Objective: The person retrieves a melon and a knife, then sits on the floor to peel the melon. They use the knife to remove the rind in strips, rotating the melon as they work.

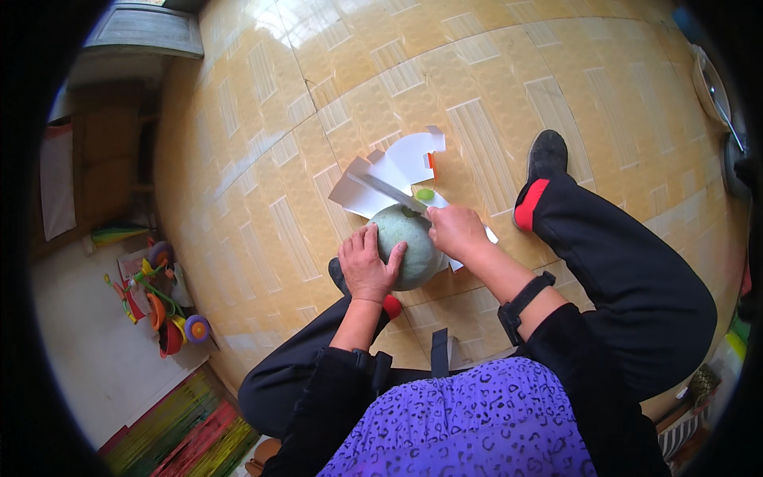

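Observation:
My right hand is closed around the handle of a knife, whose long blade points up and left over the top of a round pale green gourd or melon. My left hand rests on the gourd's left side, fingers spread and thumb towards its middle. A small light green piece lies just beyond the gourd, beside a darker green spot near the blade. Unfolded white cardboard lies on the floor behind and under the gourd. The knife's handle is mostly hidden in my fingers.
The patterned tile floor surrounds the cardboard. My shoes stand to either side of the gourd. A colourful child's tricycle or toy is by the left wall, below a wooden piece of furniture. A basin is at the far right.

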The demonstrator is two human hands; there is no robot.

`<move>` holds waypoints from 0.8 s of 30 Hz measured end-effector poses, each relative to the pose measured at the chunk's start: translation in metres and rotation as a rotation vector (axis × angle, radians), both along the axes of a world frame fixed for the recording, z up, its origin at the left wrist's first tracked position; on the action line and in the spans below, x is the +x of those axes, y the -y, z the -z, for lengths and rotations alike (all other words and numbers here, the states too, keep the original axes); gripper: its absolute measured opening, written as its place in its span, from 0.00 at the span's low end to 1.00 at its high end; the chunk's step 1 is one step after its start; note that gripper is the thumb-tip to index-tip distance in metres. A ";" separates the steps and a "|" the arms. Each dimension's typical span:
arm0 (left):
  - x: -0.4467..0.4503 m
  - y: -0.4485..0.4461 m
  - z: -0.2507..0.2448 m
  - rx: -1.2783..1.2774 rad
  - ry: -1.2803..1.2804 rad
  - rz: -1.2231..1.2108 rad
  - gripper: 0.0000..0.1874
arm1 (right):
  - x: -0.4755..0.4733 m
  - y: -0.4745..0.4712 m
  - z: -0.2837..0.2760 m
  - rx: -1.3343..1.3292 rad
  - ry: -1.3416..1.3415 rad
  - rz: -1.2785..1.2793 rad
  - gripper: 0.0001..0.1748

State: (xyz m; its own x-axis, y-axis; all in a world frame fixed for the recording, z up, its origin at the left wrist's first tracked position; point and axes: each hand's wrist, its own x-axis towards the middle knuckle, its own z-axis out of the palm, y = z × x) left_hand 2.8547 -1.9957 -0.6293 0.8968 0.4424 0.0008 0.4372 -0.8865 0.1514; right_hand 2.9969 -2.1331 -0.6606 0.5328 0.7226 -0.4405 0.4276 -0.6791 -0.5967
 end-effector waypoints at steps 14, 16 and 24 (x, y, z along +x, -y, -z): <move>-0.002 0.001 0.004 -0.054 -0.031 -0.057 0.32 | -0.044 0.034 -0.067 -0.017 -0.017 0.096 0.09; -0.001 0.001 0.004 -0.041 -0.003 -0.040 0.30 | -0.043 0.034 -0.067 -0.013 -0.037 0.103 0.08; 0.000 0.001 0.003 -0.029 0.032 -0.011 0.28 | -0.039 0.028 -0.054 0.011 0.001 0.086 0.07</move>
State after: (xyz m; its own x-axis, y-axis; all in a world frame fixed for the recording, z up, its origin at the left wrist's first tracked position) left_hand 2.8546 -1.9965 -0.6322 0.8916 0.4524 0.0165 0.4413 -0.8768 0.1910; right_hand 2.9579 -2.1612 -0.6070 0.5933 0.6788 -0.4326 0.3686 -0.7069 -0.6037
